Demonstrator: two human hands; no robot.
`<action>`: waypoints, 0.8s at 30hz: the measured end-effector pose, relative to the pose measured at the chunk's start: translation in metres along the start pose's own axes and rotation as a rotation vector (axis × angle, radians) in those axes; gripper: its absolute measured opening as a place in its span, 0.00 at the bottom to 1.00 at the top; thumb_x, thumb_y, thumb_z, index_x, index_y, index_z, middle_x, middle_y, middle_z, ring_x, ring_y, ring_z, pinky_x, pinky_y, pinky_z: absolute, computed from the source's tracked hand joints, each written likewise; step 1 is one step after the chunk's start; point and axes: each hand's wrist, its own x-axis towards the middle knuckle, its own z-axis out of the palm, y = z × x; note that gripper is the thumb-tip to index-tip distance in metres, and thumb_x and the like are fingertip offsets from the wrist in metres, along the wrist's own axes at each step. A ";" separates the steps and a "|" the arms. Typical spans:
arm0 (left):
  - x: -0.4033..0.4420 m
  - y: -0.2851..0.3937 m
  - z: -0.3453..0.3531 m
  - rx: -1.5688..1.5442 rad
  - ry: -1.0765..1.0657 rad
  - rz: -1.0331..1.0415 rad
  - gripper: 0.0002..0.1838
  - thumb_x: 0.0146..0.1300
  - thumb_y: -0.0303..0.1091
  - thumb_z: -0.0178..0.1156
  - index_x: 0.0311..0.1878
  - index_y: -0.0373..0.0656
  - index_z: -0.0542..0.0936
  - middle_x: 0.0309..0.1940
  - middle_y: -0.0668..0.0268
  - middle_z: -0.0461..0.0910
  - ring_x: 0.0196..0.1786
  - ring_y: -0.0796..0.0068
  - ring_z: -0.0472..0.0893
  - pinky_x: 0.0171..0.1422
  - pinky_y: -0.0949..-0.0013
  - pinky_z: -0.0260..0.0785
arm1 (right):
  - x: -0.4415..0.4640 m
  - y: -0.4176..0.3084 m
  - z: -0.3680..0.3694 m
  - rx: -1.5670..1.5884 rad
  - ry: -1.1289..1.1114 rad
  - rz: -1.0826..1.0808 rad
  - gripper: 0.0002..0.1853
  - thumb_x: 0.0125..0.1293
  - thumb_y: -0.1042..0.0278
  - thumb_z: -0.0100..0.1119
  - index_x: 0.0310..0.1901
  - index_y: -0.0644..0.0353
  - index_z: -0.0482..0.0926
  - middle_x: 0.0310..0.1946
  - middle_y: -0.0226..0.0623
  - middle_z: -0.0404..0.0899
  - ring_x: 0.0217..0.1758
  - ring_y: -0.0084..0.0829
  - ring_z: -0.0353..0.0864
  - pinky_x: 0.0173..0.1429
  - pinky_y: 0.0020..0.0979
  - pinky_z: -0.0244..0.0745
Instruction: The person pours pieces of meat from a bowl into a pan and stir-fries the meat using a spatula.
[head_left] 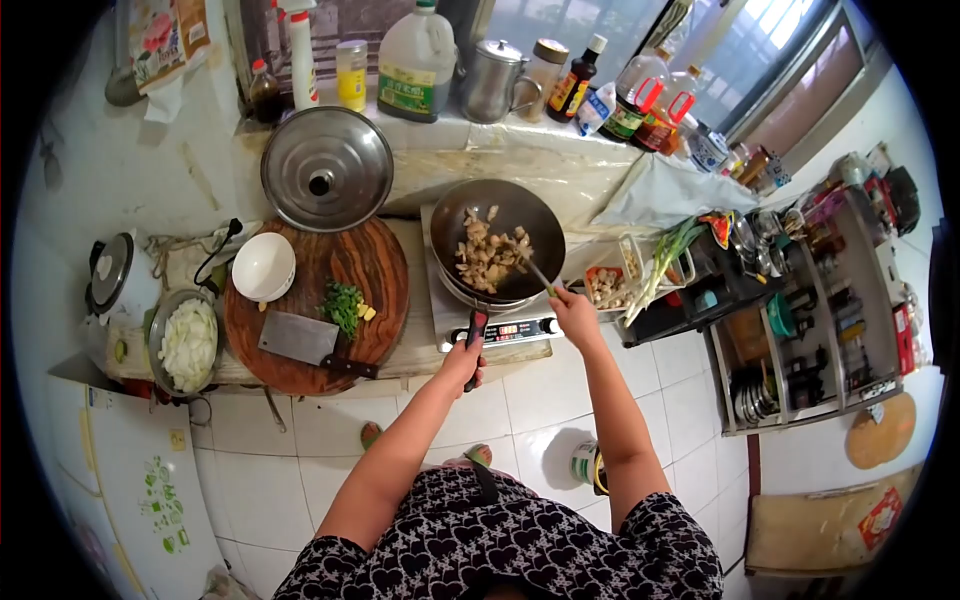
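Note:
My left hand (464,362) is closed around the black handle of a dark wok (543,230). The wok stands on an induction cooker (540,328) whose display is lit red. Browned pieces of meat (484,262) lie in the wok. In my right hand (574,314) is the handle of a spatula (539,272), its far end among the meat at the right side of the wok; that end is partly hidden.
Left of the cooker, a round wooden chopping board (382,290) holds a cleaver (298,338), chopped greens (343,308) and a white bowl (264,267). A metal lid (326,160) leans behind it. Farther left is a bowl of sliced pale vegetable (188,343). Bottles (416,65) line the ledge.

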 end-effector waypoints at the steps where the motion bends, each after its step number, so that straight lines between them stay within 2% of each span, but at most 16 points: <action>1: 0.000 0.000 0.001 0.011 0.004 0.002 0.13 0.65 0.46 0.46 0.40 0.46 0.63 0.25 0.68 0.68 0.17 0.80 0.65 0.17 0.71 0.63 | 0.003 0.006 0.000 0.024 0.033 0.018 0.19 0.57 0.60 0.55 0.49 0.59 0.75 0.29 0.50 0.78 0.33 0.40 0.80 0.39 0.33 0.71; 3: 0.000 -0.001 0.001 0.009 0.003 0.009 0.13 0.65 0.45 0.46 0.40 0.45 0.63 0.25 0.68 0.68 0.17 0.79 0.65 0.17 0.72 0.63 | 0.006 0.015 0.006 0.014 0.123 -0.032 0.19 0.58 0.60 0.55 0.49 0.60 0.75 0.29 0.51 0.78 0.33 0.40 0.80 0.39 0.33 0.71; 5: 0.002 -0.002 0.001 -0.009 -0.002 0.014 0.13 0.65 0.45 0.46 0.39 0.45 0.63 0.25 0.68 0.68 0.17 0.79 0.65 0.17 0.72 0.63 | 0.005 0.021 0.018 0.069 0.135 0.069 0.19 0.58 0.61 0.54 0.49 0.61 0.74 0.30 0.52 0.78 0.34 0.40 0.80 0.40 0.33 0.70; 7: -0.002 0.001 0.002 -0.008 -0.001 0.023 0.13 0.65 0.45 0.46 0.39 0.45 0.63 0.25 0.68 0.68 0.17 0.80 0.65 0.17 0.73 0.62 | -0.001 0.033 0.039 0.143 0.073 0.023 0.20 0.59 0.63 0.54 0.51 0.66 0.72 0.36 0.50 0.79 0.38 0.39 0.80 0.41 0.32 0.70; 10: -0.001 0.001 0.000 -0.002 -0.004 0.020 0.13 0.65 0.45 0.46 0.39 0.45 0.63 0.25 0.68 0.67 0.17 0.80 0.65 0.16 0.73 0.62 | -0.018 0.028 0.040 0.218 0.026 -0.023 0.20 0.59 0.64 0.53 0.51 0.67 0.72 0.38 0.50 0.79 0.38 0.38 0.80 0.41 0.33 0.70; 12: 0.000 -0.001 0.000 -0.005 -0.003 0.022 0.13 0.65 0.46 0.46 0.39 0.45 0.63 0.25 0.68 0.67 0.18 0.80 0.65 0.16 0.72 0.62 | -0.031 0.017 0.021 0.294 -0.060 -0.006 0.20 0.59 0.59 0.52 0.51 0.59 0.73 0.37 0.52 0.77 0.41 0.46 0.77 0.44 0.35 0.71; 13: 0.000 -0.001 -0.001 -0.006 -0.003 0.022 0.13 0.65 0.46 0.46 0.39 0.45 0.63 0.25 0.68 0.67 0.18 0.80 0.65 0.16 0.72 0.62 | -0.038 0.008 0.011 0.294 -0.060 -0.007 0.20 0.59 0.59 0.52 0.51 0.59 0.73 0.37 0.52 0.77 0.41 0.46 0.77 0.44 0.35 0.71; 18: -0.002 0.001 0.001 0.004 -0.008 0.022 0.13 0.66 0.46 0.45 0.39 0.45 0.63 0.25 0.68 0.67 0.17 0.79 0.64 0.17 0.72 0.62 | -0.061 -0.006 0.006 -0.127 -0.028 0.056 0.19 0.59 0.57 0.52 0.52 0.50 0.74 0.34 0.45 0.79 0.37 0.45 0.77 0.41 0.39 0.71; 24: -0.005 0.005 0.004 0.029 0.012 -0.002 0.13 0.66 0.46 0.45 0.39 0.45 0.63 0.25 0.70 0.66 0.18 0.81 0.65 0.18 0.72 0.62 | -0.060 -0.034 0.008 -0.133 0.057 -0.033 0.18 0.58 0.58 0.52 0.51 0.47 0.74 0.31 0.44 0.79 0.35 0.45 0.77 0.39 0.41 0.71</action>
